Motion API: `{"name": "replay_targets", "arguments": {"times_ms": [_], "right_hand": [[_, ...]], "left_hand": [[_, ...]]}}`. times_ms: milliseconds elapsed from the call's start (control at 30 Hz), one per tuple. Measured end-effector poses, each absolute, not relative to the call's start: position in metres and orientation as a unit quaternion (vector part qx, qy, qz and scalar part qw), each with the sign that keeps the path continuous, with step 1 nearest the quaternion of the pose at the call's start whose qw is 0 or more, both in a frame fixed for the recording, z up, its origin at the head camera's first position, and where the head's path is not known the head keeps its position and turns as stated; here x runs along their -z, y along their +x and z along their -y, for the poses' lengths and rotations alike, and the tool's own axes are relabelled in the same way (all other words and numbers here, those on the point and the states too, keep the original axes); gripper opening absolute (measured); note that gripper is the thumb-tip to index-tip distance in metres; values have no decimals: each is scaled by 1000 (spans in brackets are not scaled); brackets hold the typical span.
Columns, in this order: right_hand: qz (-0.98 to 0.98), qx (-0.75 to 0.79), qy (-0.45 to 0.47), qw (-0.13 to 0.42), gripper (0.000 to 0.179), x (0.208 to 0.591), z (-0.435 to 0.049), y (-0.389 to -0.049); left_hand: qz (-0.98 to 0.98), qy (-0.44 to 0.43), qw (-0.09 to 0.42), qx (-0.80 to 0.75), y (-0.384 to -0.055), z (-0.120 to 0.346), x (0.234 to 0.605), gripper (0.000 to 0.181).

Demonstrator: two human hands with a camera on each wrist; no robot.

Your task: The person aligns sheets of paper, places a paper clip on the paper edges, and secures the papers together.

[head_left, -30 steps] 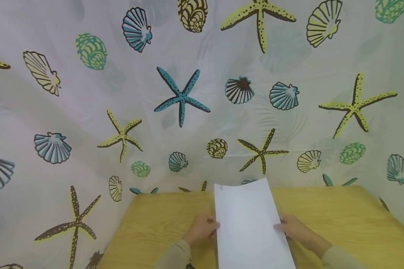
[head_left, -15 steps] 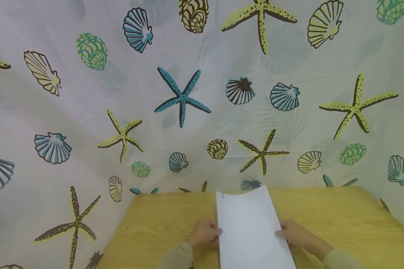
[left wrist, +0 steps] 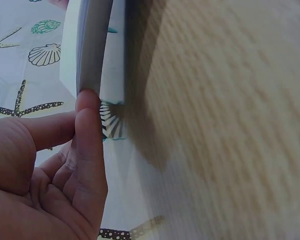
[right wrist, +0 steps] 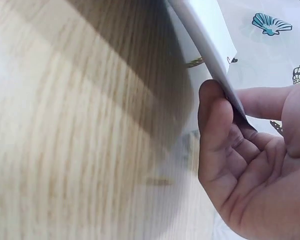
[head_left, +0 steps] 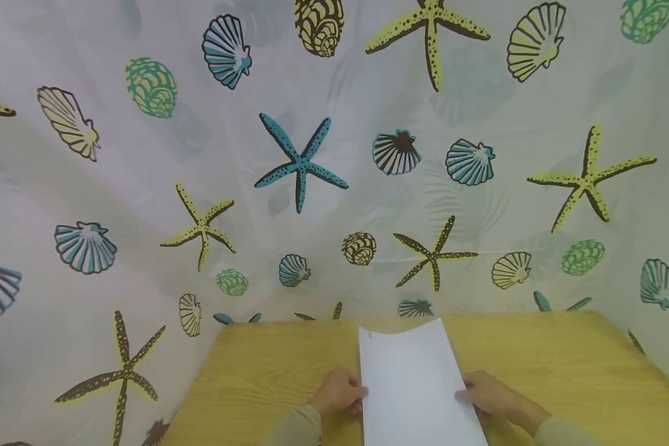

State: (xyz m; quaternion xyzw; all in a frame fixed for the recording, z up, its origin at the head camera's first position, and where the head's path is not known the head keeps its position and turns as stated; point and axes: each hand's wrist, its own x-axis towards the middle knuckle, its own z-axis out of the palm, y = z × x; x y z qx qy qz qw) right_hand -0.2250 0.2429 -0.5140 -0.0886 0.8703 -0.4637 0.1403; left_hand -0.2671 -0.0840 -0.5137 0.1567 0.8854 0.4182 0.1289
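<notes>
A stack of white paper [head_left: 415, 384] is held up above the table, its far edge dipping in the middle. A small paper clip [head_left: 370, 335] sits at its far left corner. My left hand [head_left: 340, 391] pinches the left edge between thumb and fingers; in the left wrist view the stack [left wrist: 92, 50] shows several sheets edge-on above the fingertips. On the opposite edge, my right hand [head_left: 487, 393] pinches the paper, thumb on top and fingers beneath. The right wrist view shows the underside of the stack [right wrist: 210, 47] lifted off the wood.
The yellowish wooden table [head_left: 273, 359] spreads under both hands. A white curtain [head_left: 245, 148] printed with starfish and shells hangs behind the table and along both sides.
The paper has come down and slightly toward me, so its far edge sits lower in the head view. Both hands have lowered a little with it, keeping their pinch.
</notes>
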Motion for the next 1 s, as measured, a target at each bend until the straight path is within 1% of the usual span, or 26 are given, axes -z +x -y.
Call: {"name": "replay_targets", "arguments": {"times_ms": [267,400,600,800,1000], "right_hand": [[-851,488,-100,167,21,518,-243,-228],[-850,489,-82,176,19,520,-241,-229],[-857,479,-77,173,15,519,-239,-226],[-860,473,-87,170,15,521,-241,-224],[-879,447,-53,160,14,522,-240,-225]], "left_hand": [[-886,143,139,-418,-265,81,517,20],[-891,147,140,-406,-269,82,521,21],[-887,145,146,-413,-271,83,525,23],[-893,129,162,-399,-268,82,526,25],[-896,130,169,-389,-268,82,526,26]]}}
